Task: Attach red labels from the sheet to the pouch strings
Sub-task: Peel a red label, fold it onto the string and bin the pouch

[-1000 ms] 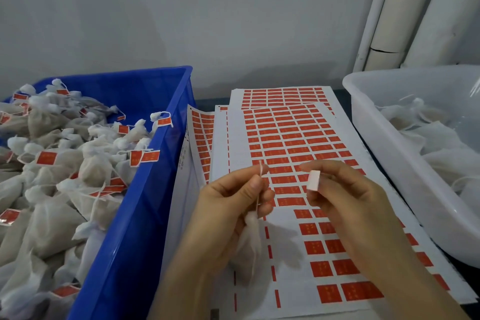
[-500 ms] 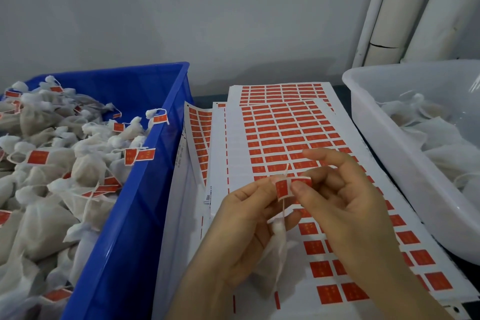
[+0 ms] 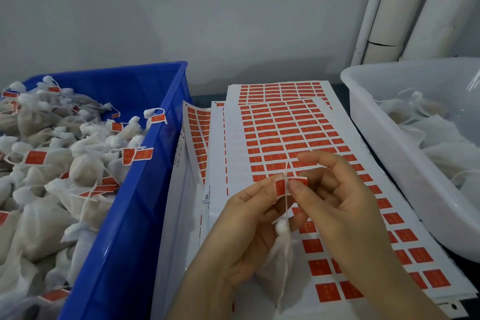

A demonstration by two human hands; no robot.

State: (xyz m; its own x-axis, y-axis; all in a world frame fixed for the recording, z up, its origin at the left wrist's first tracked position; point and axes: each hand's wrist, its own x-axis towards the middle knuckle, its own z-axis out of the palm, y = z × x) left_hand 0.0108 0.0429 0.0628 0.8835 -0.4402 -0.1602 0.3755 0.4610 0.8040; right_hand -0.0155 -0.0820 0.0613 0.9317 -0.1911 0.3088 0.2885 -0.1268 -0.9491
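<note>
A red label (image 3: 281,188), likely light and bendy, is pinched at its edges on the string (image 3: 286,171) by the left hand (image 3: 242,231) and right hand (image 3: 337,212) above the sheet (image 3: 217,158), the soft pouch (image 3: 279,270) hung below.

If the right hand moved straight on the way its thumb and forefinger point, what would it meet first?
Probably the left hand, just across the red label that the right hand also pinches, on the pouch string; depth is unclear.
</note>
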